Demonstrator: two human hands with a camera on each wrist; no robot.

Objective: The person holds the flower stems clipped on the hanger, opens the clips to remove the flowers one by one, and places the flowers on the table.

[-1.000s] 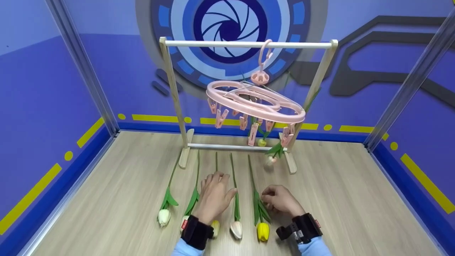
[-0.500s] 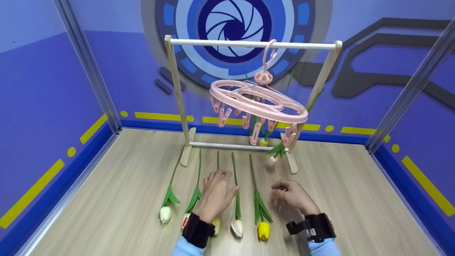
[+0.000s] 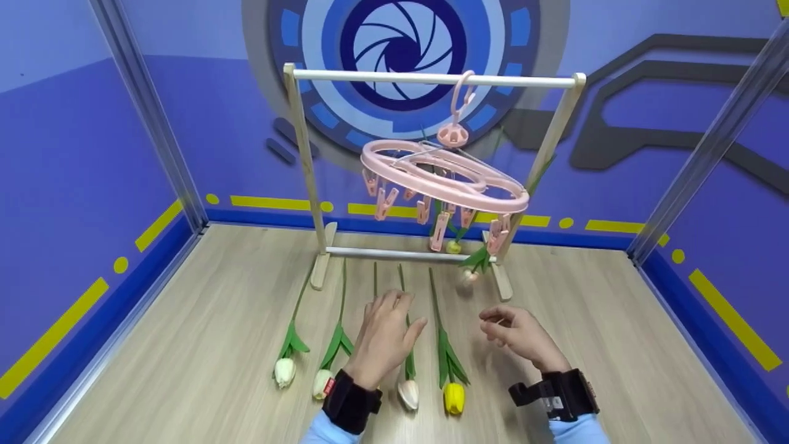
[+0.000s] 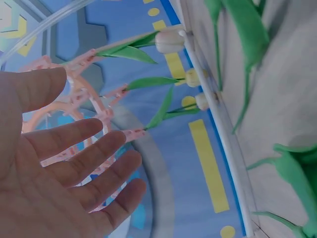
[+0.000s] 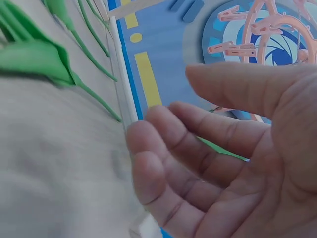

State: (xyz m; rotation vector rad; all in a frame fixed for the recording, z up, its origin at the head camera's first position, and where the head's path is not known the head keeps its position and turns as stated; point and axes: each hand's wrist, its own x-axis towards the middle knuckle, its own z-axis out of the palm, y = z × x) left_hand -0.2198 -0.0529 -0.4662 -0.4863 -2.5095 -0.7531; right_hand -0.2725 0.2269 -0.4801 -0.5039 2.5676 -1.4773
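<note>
My left hand hovers over the middle of a row of artificial tulips, fingers spread and holding nothing. To the right of the row, my right hand is loosely curled above the table with nothing in it. The row has a white tulip at the left, a second pale tulip, a pinkish-white tulip and a yellow tulip. Another stem runs under my left hand, its bloom hidden. A pink clip hanger bears clipped tulips head down, among them a pinkish one.
A wooden rack with a white top bar carries the hanger, which tilts down to the right. Its lower bar and feet stand behind the stems. Blue printed walls enclose the wooden table at the back and sides.
My right hand has moved right and slightly up, away from the yellow tulip. My left hand has shifted a little right, uncovering more of the second pale tulip.
</note>
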